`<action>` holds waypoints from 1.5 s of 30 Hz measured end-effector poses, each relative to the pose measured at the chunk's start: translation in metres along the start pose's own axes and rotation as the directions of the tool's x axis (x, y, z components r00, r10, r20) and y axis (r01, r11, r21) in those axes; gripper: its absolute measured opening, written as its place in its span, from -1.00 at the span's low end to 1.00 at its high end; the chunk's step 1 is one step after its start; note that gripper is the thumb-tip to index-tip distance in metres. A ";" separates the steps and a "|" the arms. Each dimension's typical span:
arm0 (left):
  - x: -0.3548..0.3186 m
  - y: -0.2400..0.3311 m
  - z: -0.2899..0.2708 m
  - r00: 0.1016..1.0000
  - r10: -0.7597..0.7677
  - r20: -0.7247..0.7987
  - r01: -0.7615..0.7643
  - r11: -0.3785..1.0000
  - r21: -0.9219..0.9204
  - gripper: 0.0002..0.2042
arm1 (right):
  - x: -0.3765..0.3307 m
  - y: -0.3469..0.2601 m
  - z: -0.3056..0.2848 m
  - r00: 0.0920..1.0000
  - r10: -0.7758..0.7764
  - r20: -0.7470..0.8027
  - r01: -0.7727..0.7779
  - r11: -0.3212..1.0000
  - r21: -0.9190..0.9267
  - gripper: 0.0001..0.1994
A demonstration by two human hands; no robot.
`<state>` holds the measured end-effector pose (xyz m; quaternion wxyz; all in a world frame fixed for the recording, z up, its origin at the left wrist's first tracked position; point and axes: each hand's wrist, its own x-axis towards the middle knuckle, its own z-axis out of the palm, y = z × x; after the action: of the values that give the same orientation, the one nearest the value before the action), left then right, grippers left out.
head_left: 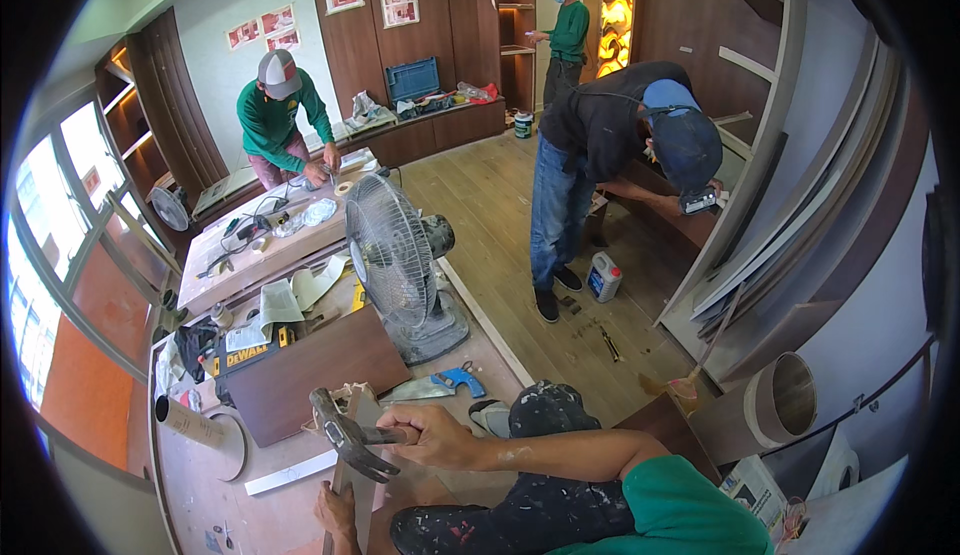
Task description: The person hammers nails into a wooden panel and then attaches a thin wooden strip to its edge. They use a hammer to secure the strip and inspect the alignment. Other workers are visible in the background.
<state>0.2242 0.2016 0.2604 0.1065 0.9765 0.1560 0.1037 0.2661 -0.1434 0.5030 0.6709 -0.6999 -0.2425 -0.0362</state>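
Observation:
A claw hammer (pixel 347 437) is in my right hand (pixel 437 436), its fingers wrapped around the handle. The dark metal head hangs over the upper end of a wooden board piece (pixel 362 475). My left hand (pixel 337 511) grips that piece lower down, by its edge; part of the hand is cut off by the lower rim. Just beyond the hammer lies a flat brown panel (pixel 310 375) on the worktable (pixel 200 485). A handsaw (pixel 455 381) with a blue handle rests to the right of the panel. A white strip (pixel 291 473) lies left of the board piece.
A standing fan (pixel 400 265) is on the table beyond the panel. At left is a cardboard tube (pixel 190 422). One person (pixel 283 120) works at the far bench; another (pixel 610 155) bends at the cabinet, and a third (pixel 566 35) stands behind. A jug (pixel 604 277) sits on the floor.

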 end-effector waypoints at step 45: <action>0.004 0.002 -0.007 0.999 -0.020 0.038 0.021 0.999 -0.029 -0.61 | 0.012 0.011 -0.015 0.992 -0.083 -0.099 0.074 0.994 -0.086 -0.94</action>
<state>0.2268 0.2022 0.2682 0.1247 0.9750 0.1625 0.0863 0.2854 -0.1536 0.4988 0.6511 -0.7139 -0.2336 -0.1084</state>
